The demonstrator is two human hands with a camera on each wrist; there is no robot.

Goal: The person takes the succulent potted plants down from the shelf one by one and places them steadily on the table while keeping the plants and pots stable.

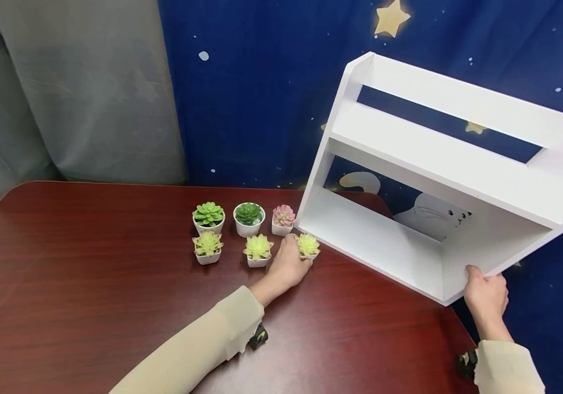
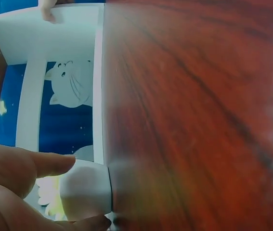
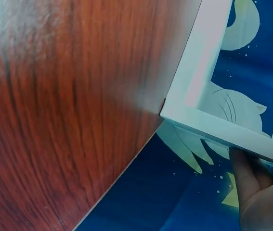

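Observation:
My left hand [image 1: 287, 264] pinches the white pot [image 2: 85, 190] of a yellow-green succulent [image 1: 308, 245], thumb on one side and fingers on the other. That plant is beside the lower left corner of a white two-tier shelf [image 1: 385, 224]. With my right hand [image 1: 486, 295] I grip the shelf's right side panel near its bottom; in the right wrist view the fingers [image 3: 244, 175] lie against its outer face. The shelf stands askew across the table's right corner, its right end towards me. Left of my left hand sit a second yellow-green succulent [image 1: 258, 249] and a pink one [image 1: 283, 218].
Further left on the dark red table [image 1: 89, 284] are a bright green succulent [image 1: 208, 214], a dark green one in a round pot [image 1: 249, 216] and another yellow-green one [image 1: 207, 246]. A blue curtain [image 1: 262, 98] hangs behind. The table's right edge runs below the shelf.

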